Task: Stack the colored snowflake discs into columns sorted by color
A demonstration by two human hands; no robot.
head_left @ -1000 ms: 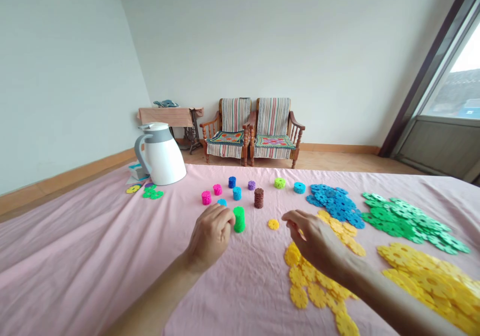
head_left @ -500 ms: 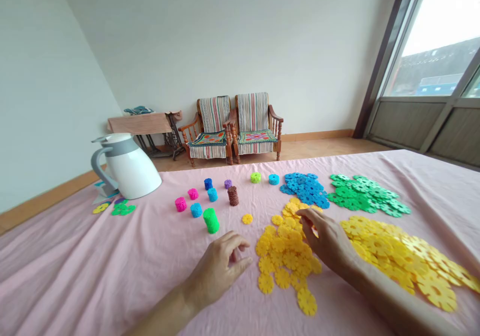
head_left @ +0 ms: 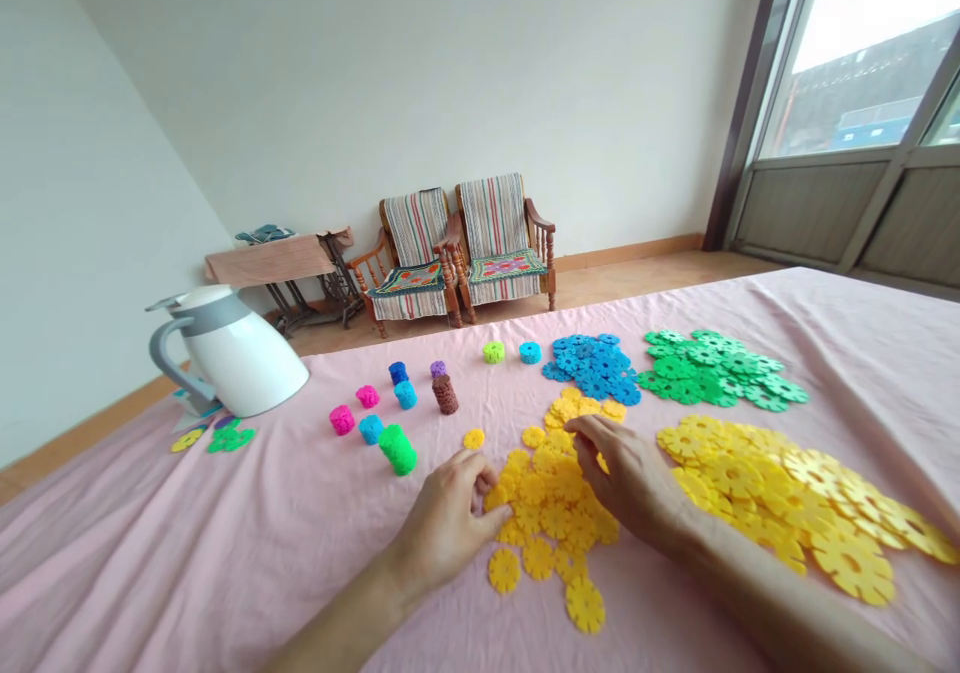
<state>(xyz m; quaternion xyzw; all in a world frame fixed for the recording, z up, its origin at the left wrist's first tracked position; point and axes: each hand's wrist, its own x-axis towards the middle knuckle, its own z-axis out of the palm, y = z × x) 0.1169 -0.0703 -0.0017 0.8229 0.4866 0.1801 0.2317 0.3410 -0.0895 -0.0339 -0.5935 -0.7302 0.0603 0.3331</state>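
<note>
Green stack (head_left: 397, 450) and brown stack (head_left: 445, 395) are standing, ten o'clock from unstacked yellow discs (head_left: 551, 498); left hand (head_left: 448, 515) is resting spread, right hand (head_left: 634, 473) isn't showing its grip.

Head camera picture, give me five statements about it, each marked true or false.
1. The middle yellow pile lies between the left hand and right hand. True.
2. A white jug stands on the left side. True.
3. The left hand holds the white jug. False: they are apart.
4. The blue pile lies left of the green pile. True.
5. The right hand is nearest the green pile. False: the middle yellow pile is nearest.
</note>
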